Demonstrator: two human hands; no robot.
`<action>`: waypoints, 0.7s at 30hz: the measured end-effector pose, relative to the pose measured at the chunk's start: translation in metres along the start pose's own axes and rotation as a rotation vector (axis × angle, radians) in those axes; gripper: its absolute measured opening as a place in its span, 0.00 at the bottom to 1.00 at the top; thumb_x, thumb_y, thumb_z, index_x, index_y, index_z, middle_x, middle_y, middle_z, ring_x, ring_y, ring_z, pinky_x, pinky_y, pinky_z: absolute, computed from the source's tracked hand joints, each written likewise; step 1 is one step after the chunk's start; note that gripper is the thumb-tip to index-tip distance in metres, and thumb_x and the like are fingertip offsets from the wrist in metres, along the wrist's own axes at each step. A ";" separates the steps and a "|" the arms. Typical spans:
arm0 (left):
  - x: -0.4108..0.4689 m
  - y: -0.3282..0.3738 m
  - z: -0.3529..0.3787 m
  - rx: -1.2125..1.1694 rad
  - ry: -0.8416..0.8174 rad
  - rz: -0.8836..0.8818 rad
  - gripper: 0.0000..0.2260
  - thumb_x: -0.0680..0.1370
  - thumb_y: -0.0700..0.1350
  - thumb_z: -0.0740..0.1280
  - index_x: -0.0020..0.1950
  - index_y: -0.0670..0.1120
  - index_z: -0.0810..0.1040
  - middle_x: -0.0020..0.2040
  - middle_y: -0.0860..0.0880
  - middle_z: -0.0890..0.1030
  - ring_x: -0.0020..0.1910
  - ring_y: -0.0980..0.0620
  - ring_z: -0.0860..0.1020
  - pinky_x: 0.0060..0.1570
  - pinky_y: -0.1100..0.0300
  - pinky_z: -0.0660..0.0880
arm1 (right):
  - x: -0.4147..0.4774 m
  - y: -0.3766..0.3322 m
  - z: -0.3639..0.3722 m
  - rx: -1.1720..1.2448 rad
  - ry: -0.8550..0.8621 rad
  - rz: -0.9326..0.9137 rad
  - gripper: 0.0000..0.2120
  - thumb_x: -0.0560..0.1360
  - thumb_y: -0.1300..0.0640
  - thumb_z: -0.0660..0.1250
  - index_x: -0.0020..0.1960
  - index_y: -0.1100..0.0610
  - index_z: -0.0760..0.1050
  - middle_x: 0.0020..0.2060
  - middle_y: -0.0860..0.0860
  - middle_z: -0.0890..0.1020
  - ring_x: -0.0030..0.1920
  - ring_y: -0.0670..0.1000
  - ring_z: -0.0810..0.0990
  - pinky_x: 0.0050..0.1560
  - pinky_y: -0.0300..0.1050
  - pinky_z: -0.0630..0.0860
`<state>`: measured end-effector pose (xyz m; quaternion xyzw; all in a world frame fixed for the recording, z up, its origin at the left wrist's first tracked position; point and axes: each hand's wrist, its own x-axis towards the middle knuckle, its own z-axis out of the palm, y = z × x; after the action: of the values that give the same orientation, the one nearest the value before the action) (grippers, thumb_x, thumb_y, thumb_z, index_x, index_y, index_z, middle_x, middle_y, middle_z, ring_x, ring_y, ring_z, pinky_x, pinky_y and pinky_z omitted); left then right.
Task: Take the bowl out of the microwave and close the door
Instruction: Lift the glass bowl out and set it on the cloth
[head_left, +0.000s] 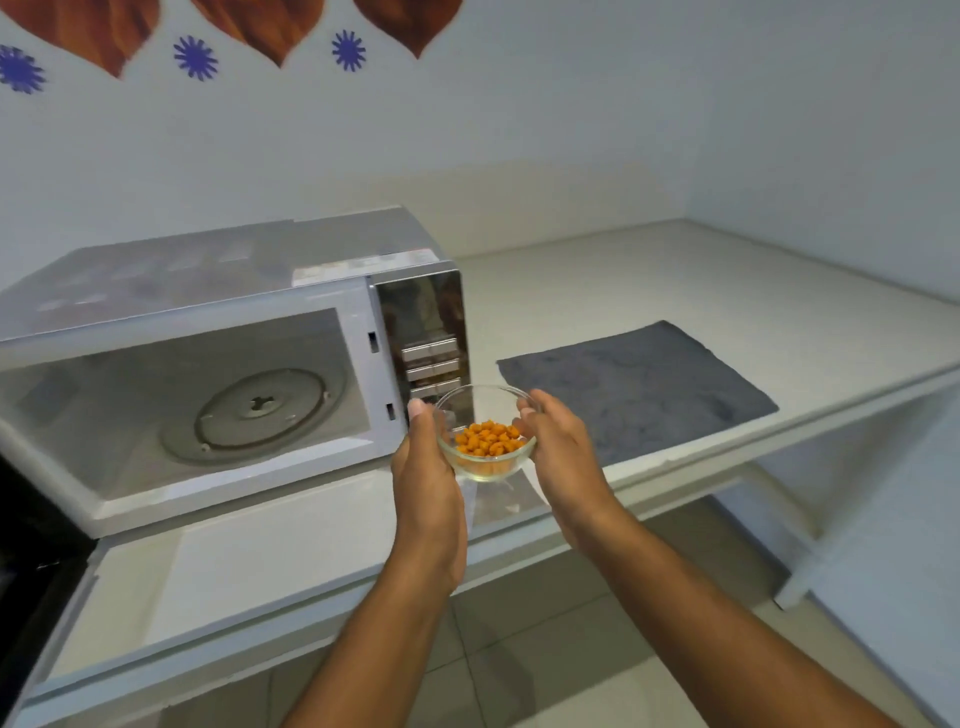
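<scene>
A small clear glass bowl (485, 441) with orange snack pieces in it hangs in the air in front of the microwave's control panel (428, 343). My left hand (428, 467) grips its left side and my right hand (561, 452) grips its right side. The silver microwave (208, 291) stands on the counter with its cavity showing and a bare glass turntable (254, 415) inside. Its dark door (31, 561) swings out at the far left edge of the view, only partly seen.
A grey cloth mat (639, 389) lies flat on the white counter (675, 291) to the right of the microwave. The counter runs back into a wall corner. Below its front edge there is tiled floor (545, 649).
</scene>
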<state>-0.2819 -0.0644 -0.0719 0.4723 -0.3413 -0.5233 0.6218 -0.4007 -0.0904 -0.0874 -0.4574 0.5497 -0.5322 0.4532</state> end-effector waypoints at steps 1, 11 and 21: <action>0.004 -0.004 0.009 0.008 -0.020 -0.020 0.23 0.85 0.62 0.55 0.63 0.49 0.81 0.62 0.49 0.86 0.61 0.55 0.84 0.68 0.55 0.75 | 0.004 0.000 -0.009 0.006 0.024 -0.005 0.17 0.85 0.49 0.57 0.71 0.52 0.74 0.62 0.48 0.82 0.61 0.46 0.80 0.63 0.48 0.78; 0.045 -0.037 0.101 0.138 -0.188 -0.131 0.28 0.80 0.71 0.54 0.62 0.54 0.82 0.56 0.56 0.88 0.61 0.55 0.82 0.67 0.53 0.75 | 0.065 0.013 -0.091 0.021 0.221 -0.026 0.07 0.82 0.47 0.59 0.50 0.48 0.73 0.48 0.47 0.79 0.52 0.50 0.81 0.50 0.46 0.77; 0.104 -0.064 0.166 0.182 -0.301 -0.212 0.50 0.68 0.82 0.49 0.82 0.54 0.65 0.80 0.48 0.71 0.76 0.46 0.72 0.73 0.49 0.68 | 0.135 0.029 -0.127 0.028 0.360 0.014 0.12 0.84 0.52 0.57 0.57 0.57 0.76 0.52 0.53 0.80 0.53 0.49 0.79 0.51 0.47 0.75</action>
<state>-0.4324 -0.2047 -0.0861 0.4761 -0.4249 -0.6174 0.4599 -0.5493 -0.2012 -0.1151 -0.3445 0.6179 -0.6098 0.3574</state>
